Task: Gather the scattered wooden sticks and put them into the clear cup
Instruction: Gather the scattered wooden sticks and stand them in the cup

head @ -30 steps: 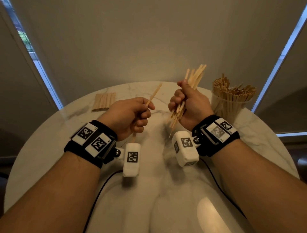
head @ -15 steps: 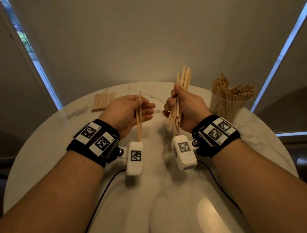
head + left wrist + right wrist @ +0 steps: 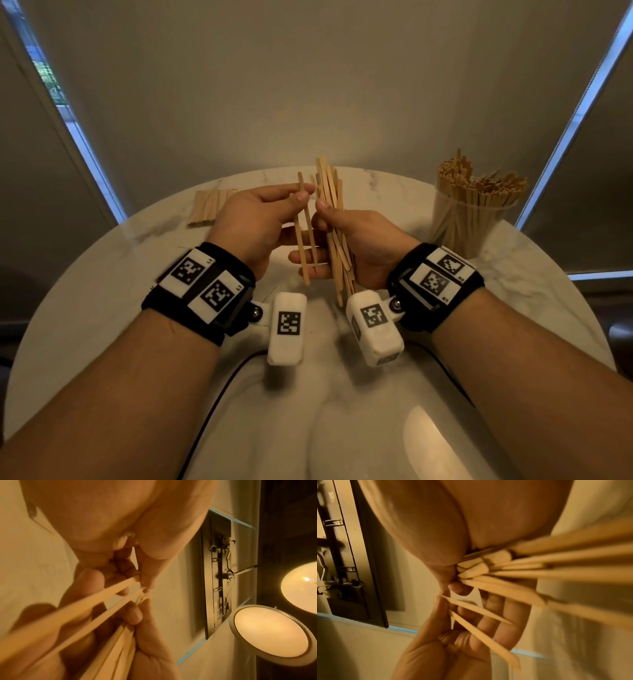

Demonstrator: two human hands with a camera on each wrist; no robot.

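Note:
Above the table's middle, my left hand [image 3: 274, 219] pinches two wooden sticks [image 3: 306, 236] between thumb and fingers, held nearly upright. Right beside it my right hand [image 3: 349, 240] grips a bundle of several sticks [image 3: 330, 205], also upright. The hands almost touch. In the left wrist view the two sticks [image 3: 82, 608] run toward the camera, with the bundle [image 3: 116, 649] below them. In the right wrist view the bundle [image 3: 530, 566] fans out from my fist above the two sticks [image 3: 479, 626]. The clear cup [image 3: 469, 219], packed with sticks, stands at the right back of the table.
A flat pile of sticks [image 3: 209, 207] lies at the back left of the round marble table [image 3: 102, 274]. Black cables [image 3: 212, 404] run from the wrist cameras toward me. The wall stands close behind the table, with window strips either side.
My left hand has turned its sticks upright and moved right, up against the right hand's bundle. The right hand has swung its bundle from leaning right to nearly vertical.

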